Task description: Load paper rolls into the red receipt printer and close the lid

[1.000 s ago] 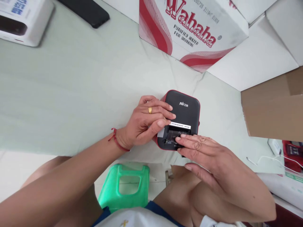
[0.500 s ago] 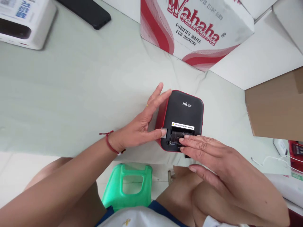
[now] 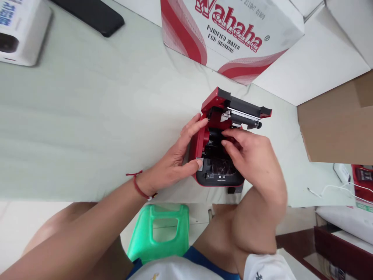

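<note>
A small red and black printer (image 3: 225, 177) stands near the table's front edge with its lid (image 3: 214, 100) raised, showing a dark inner bay. My left hand (image 3: 180, 155) is open along its left side, fingers spread near the lid hinge and thumb on a grey square button (image 3: 199, 163). Inside the bay is my right hand (image 3: 250, 151), thumb and forefinger curled close together by a dark cylindrical part (image 3: 215, 134). What they hold, if anything, I cannot make out. Dark clear film (image 3: 223, 167) covers the front panel.
Behind the printer stands a red and white water carton (image 3: 230, 42), with white boxes (image 3: 317, 58) and a brown carton (image 3: 338, 120) to the right. A black phone-like object (image 3: 90, 17) and white device (image 3: 26, 35) lie at back left. A green stool (image 3: 140, 241) is below the table.
The printer's lid has swung up from closed. My right hand has moved from the film on the front panel into the bay. My left hand has stayed at the left side.
</note>
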